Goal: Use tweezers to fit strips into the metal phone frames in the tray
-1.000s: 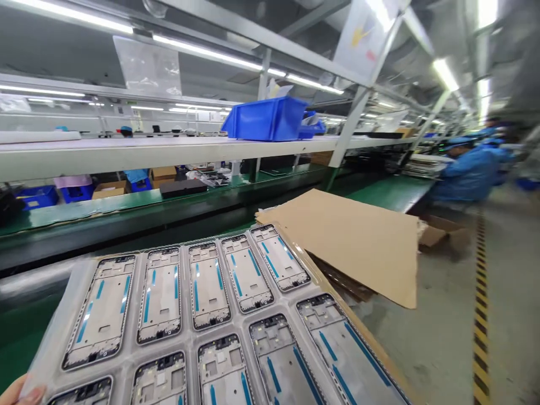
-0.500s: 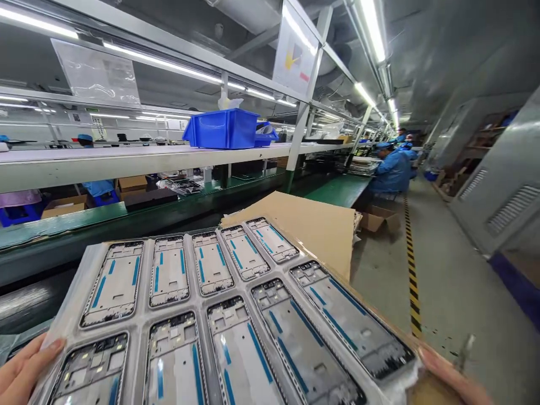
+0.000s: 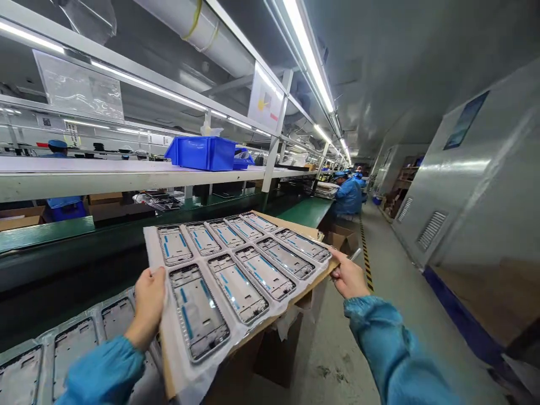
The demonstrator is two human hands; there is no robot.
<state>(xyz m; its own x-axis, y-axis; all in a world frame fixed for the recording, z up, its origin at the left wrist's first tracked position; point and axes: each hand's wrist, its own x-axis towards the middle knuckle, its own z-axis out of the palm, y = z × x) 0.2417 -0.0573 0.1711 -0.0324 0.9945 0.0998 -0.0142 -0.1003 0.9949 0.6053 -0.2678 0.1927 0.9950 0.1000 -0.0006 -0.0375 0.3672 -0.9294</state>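
A flat tray [image 3: 230, 260] of phone middle frames in two rows spans the space between my hands, tilted, with cardboard and thin white sheeting beneath it. Each phone frame [image 3: 198, 309] is silver with a black rim and blue strips. My left hand [image 3: 148, 298] is closed on the tray's left edge, thumb on top. At the far right corner, my right hand [image 3: 349, 275] grips the opposite edge, its fingers partly hidden underneath. A thin pale stick [image 3: 356, 254] pokes out beside the right hand; its kind is unclear.
Another tray of phone frames [image 3: 73, 349] lies at lower left. Behind runs a green bench [image 3: 306, 211] under a white shelf [image 3: 84, 183] holding blue bins [image 3: 206, 153]. A cardboard box [image 3: 340, 239] stands by the aisle. Co-workers in blue [image 3: 348, 194] sit farther along.
The tray has moved away from me and shows smaller, with both my forearms now in view. The view has swung right, and the second tray at lower left has come into sight.
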